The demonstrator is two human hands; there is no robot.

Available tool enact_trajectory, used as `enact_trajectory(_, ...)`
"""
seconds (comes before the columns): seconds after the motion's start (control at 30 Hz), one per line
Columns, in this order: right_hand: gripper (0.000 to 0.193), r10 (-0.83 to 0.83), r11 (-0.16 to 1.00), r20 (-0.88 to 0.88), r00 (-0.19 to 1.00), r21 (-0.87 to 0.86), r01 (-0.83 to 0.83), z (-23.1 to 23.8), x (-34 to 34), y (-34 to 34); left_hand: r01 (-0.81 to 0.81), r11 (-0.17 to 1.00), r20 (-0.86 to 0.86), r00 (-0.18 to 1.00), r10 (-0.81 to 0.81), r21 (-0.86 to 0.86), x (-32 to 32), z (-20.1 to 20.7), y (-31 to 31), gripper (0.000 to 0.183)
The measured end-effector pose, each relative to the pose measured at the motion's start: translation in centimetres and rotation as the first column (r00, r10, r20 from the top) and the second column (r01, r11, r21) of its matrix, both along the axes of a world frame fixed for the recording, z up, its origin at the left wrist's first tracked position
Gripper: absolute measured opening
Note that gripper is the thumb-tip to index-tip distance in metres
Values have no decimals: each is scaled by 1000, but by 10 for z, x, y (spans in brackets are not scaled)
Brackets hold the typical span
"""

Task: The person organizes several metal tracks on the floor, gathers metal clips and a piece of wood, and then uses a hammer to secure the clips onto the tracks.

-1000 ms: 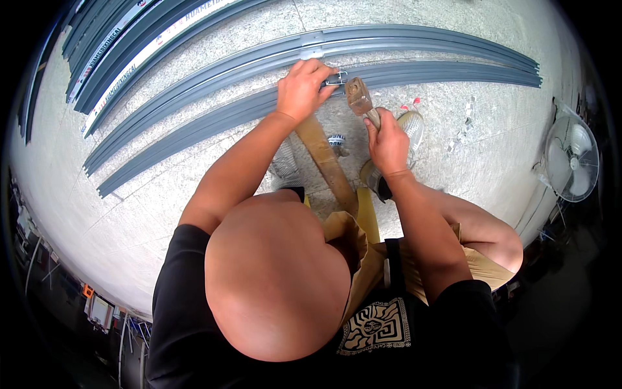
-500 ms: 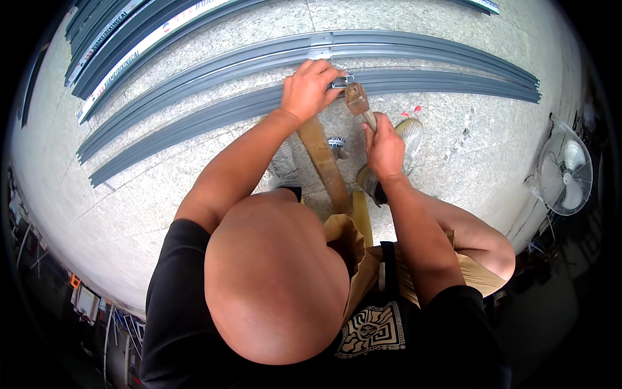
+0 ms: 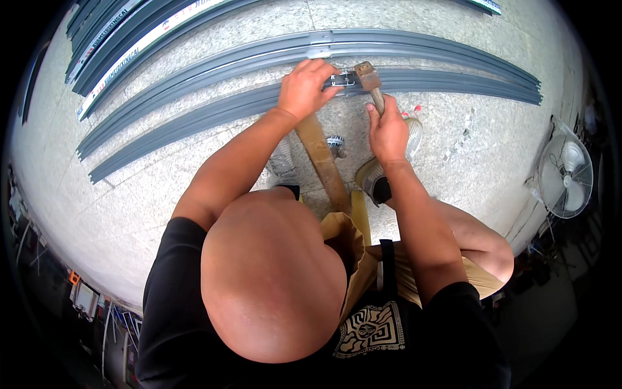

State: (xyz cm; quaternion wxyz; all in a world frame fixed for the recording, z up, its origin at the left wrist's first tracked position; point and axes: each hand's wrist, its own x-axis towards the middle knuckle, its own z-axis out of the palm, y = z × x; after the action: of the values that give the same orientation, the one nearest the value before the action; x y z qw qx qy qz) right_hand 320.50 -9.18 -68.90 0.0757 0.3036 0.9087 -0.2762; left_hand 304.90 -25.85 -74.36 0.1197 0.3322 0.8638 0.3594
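Observation:
My right hand (image 3: 389, 131) is closed round the handle of a hammer (image 3: 368, 76), whose worn brown head is to the right of a small silvery metal bracket (image 3: 343, 79). With bent fingers and thumb, my left hand (image 3: 306, 89) grips the left end of that bracket, over the nearer long grey profile (image 3: 194, 133). My palm and fingers hide part of the bracket and profile. Just beyond lies a second grey profile (image 3: 259, 53), with a pale fitting (image 3: 320, 43) at its middle.
A wooden board (image 3: 324, 162) lies between my shoes. Beside it is a small roll with printed wrapping (image 3: 335, 142). More grey profiles (image 3: 146, 40) are stacked at the far left. Red scraps (image 3: 417, 108) lie near my right shoe, and a fan (image 3: 565, 176) stands at the right.
The hammer has moved away from me and to the right, off the bracket's near side, so more of the bracket shows. My left hand has shifted only slightly.

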Motion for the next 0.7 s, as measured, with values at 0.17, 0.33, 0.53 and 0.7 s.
enact_trajectory(0.17,32,39,999,84,996,-41,-36,2,-1,0,13,1000,-24,1000,-14,-24,-1,-1,-2,29)
enact_trajectory(0.33,33,20,998,92,996,-59,-14,4,-1,-2,31,999,-10,999,-31,-32,-3,0,0,30)
enact_trajectory(0.53,32,-79,992,75,994,-93,85,4,10,-12,27,1000,-5,1000,-27,3,-3,-1,-1,30)
enact_trajectory(0.7,31,-120,985,41,992,-118,124,3,29,-21,25,996,44,999,-29,87,-8,-3,-3,22)
